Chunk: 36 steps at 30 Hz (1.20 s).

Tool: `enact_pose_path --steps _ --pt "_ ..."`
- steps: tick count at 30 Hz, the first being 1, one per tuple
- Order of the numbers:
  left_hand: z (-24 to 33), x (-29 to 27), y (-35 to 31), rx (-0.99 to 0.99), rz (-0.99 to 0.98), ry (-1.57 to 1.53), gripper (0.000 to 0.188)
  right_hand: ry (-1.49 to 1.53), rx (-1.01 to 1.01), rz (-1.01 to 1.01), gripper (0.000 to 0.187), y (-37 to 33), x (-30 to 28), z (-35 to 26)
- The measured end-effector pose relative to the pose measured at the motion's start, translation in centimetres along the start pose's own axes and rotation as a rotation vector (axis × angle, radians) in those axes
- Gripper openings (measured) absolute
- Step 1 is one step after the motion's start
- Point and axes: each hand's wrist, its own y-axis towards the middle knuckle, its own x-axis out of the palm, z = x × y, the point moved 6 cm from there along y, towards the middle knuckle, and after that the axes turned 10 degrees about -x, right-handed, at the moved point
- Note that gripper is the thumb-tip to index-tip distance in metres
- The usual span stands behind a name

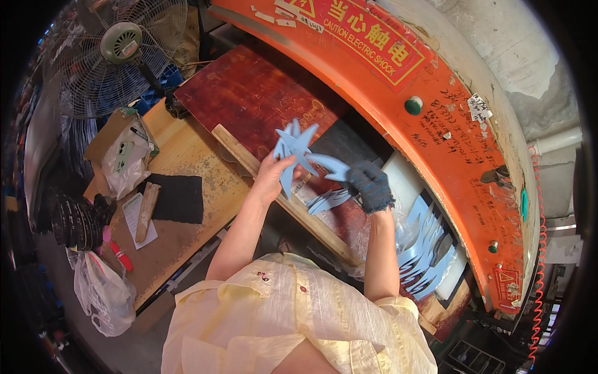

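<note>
Before an orange machine [462, 154], the outstretched left hand [269, 179] clamps blue pieces [295, 148], while the gloved right hand [371, 189], fingertips obscured, grips another piece [332, 166].

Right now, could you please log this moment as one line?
left hand: holds blue pieces | gloved right hand: holds curved piece | other pieces: lie nearby

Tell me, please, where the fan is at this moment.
In the head view, the fan is at the upper left, just above the open cardboard box and left of the dark red board.
</note>
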Motion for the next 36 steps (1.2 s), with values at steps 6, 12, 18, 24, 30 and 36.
enact_pose_path --steps 6,12,18,24,30,36 --pt "-0.5 2.3 -1.2 -0.172 -0.195 0.215 0.048 -0.844 -0.592 -0.332 0.021 0.5 5.5 -3.9" --pt "0.5 2.9 -1.0 -0.056 -0.282 0.582 0.056 -0.896 -0.448 -0.237 0.029 2.5 7.0 -4.2" --pt "3.7 2.7 1.4 0.380 0.036 1.549 0.030 -0.948 -0.359 -0.129 0.042 3.6 6.2 -3.3" --pt "1.0 3.5 3.4 0.207 -0.194 1.702 0.037 -1.134 -0.571 -0.215 0.037 3.5 6.6 1.9" --pt "2.6 1.3 2.1 0.469 -0.002 1.644 0.047 -1.131 -0.558 -0.253 0.027 3.6 5.6 5.3" --pt "2.2 -0.1 2.7 0.368 0.022 1.426 0.042 -1.174 -0.547 -0.251 0.023 4.1 6.6 4.6"
